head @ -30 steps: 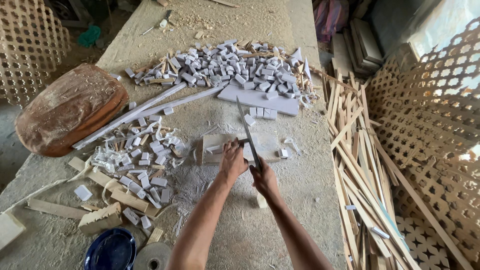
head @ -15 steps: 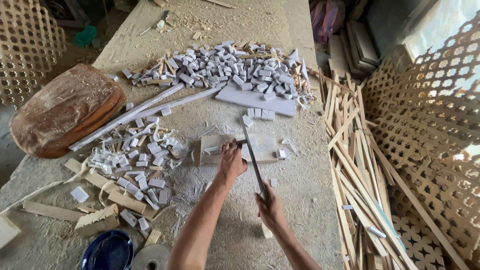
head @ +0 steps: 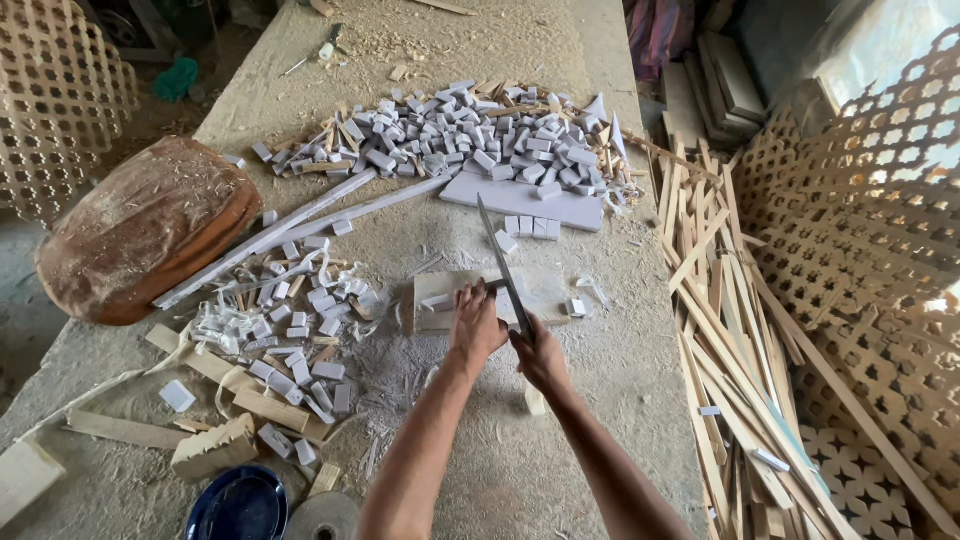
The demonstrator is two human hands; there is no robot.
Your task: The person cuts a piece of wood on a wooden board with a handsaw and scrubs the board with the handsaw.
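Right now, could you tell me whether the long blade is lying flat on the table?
No, the right hand holds the long blade raised, angled over the chopping block.

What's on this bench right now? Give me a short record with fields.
Left hand: left hand pressing a small pale wooden piece onto the flat wooden chopping block
Right hand: right hand, grip closed on the long dark metal blade, raised and tilted
Far pile: heap of small grey-white cut blocks
Right side: bundle of thin wooden strips
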